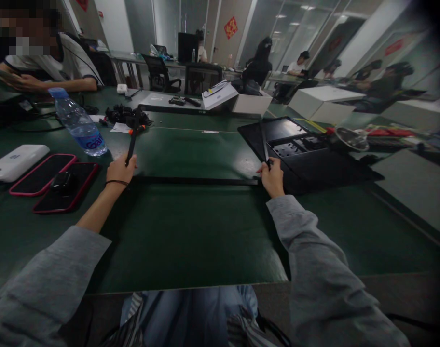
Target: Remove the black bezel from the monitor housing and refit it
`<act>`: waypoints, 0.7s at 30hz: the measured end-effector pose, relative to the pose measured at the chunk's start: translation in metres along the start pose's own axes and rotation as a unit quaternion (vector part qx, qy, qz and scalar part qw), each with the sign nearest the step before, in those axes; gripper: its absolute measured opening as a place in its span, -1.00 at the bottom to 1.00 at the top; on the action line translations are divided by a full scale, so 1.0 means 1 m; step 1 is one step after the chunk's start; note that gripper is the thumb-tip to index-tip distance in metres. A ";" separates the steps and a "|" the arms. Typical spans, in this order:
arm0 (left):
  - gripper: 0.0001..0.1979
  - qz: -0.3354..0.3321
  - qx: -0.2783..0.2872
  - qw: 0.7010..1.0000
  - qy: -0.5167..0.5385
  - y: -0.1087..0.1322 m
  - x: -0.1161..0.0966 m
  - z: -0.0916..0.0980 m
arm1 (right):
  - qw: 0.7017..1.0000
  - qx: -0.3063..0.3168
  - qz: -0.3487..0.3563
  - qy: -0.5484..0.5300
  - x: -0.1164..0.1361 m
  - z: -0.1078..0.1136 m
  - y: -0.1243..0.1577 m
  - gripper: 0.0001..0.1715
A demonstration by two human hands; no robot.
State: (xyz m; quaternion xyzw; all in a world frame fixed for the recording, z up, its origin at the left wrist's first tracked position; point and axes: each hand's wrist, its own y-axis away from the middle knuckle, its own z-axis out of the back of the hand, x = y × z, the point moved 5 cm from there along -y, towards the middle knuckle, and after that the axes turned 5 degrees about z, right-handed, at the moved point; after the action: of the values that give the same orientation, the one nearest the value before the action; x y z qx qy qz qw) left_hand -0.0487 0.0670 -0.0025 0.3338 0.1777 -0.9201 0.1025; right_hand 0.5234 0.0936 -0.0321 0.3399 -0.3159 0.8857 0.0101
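A thin black rectangular frame (198, 181), hollow in the middle, is held over the green table (201, 231). My left hand (120, 169) is closed around its left side bar near the front corner. On the opposite side, my right hand (272, 176) grips the right bar, also close to the front corner. The frame's far bar lies toward the back, with small pale marks near its middle. To the right of my right hand rests a flat black panel (324, 166) with a recessed section showing parts.
Left of the frame stand a water bottle (80, 125), two red-edged phones (70, 190) and a white device (17, 161). Tangled black cables (124, 115) lie behind. White boxes (254, 101) stand at the back, and a metal bowl-like object (350, 139) at right. A person (78, 62) sits at far left.
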 end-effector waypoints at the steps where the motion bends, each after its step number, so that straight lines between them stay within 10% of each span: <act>1: -0.68 0.014 -0.003 0.999 -0.037 -0.001 0.004 -0.001 | 1.000 0.009 -0.014 0.007 -0.003 -0.002 0.000 -0.45; 15: -0.68 0.014 0.038 0.990 -0.137 0.000 0.011 -0.011 | 0.994 0.033 -0.103 -0.005 -0.014 -0.004 -0.003 -0.60; 21: -0.53 -0.108 0.044 0.992 -0.056 0.003 -0.011 -0.017 | 0.994 0.035 -0.099 0.000 -0.019 -0.004 -0.004 -0.54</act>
State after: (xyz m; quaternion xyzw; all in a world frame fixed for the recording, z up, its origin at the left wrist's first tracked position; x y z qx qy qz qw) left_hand -0.0292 0.0716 -0.0085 0.2645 0.1659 -0.9500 -0.0025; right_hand 0.5366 0.1026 -0.0433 0.3698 -0.2497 0.8908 0.0860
